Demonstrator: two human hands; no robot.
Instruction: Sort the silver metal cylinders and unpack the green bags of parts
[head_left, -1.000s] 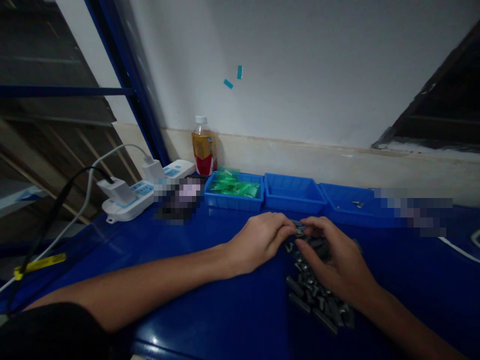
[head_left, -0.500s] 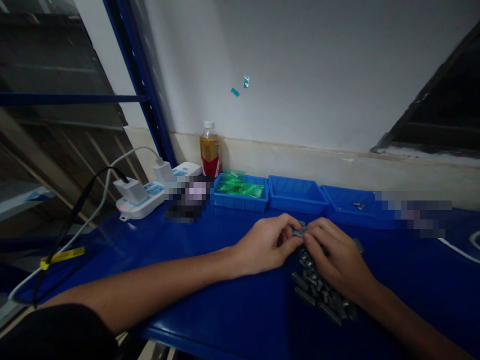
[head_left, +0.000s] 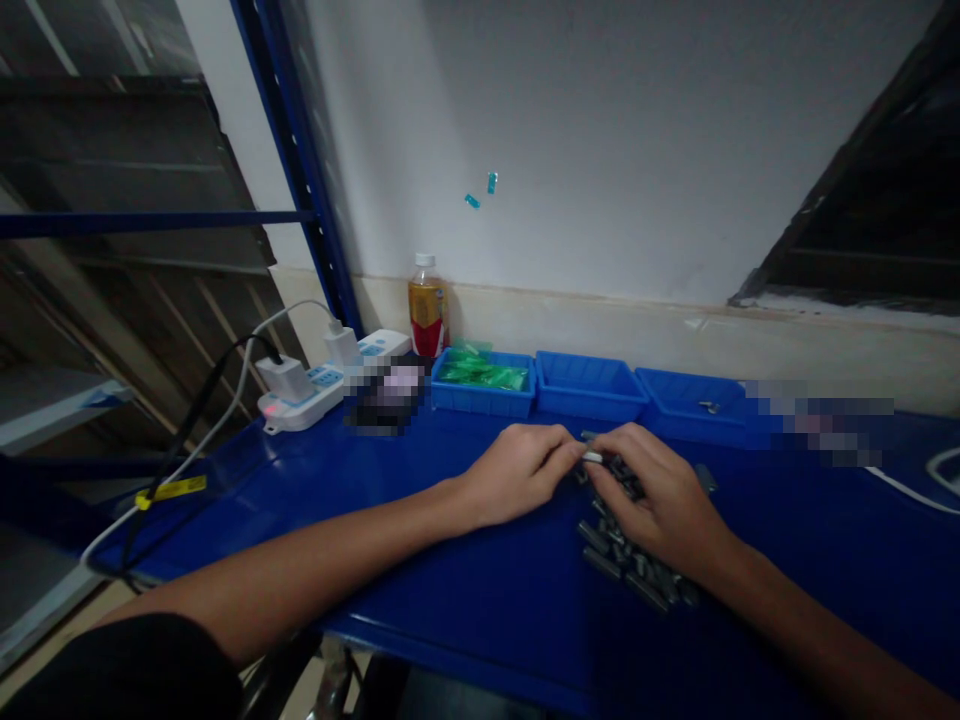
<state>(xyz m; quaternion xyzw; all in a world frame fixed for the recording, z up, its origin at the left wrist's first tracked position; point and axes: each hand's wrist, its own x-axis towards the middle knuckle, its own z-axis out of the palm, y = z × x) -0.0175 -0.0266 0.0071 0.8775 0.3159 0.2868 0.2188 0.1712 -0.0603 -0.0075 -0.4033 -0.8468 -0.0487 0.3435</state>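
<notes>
Left hand (head_left: 525, 472) and right hand (head_left: 664, 495), curled nearly closed, pinch a small shiny piece (head_left: 592, 457); dark metal parts (head_left: 641, 585) lie at five o'clock on a blue table (head_left: 465, 590); bottle (head_left: 427, 300) at ten, label (head_left: 427, 338) unreadable; white wall (head_left: 600, 150) at twelve

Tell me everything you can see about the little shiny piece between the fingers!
The little shiny piece is narrow, pale silver and looks like metal. It lies nearly level, its right end between thumb and fingers of the right hand, its left end at the fingertips of the left hand. It's by the far end of the pile of dark parts. Finer details are too small to tell.
</notes>
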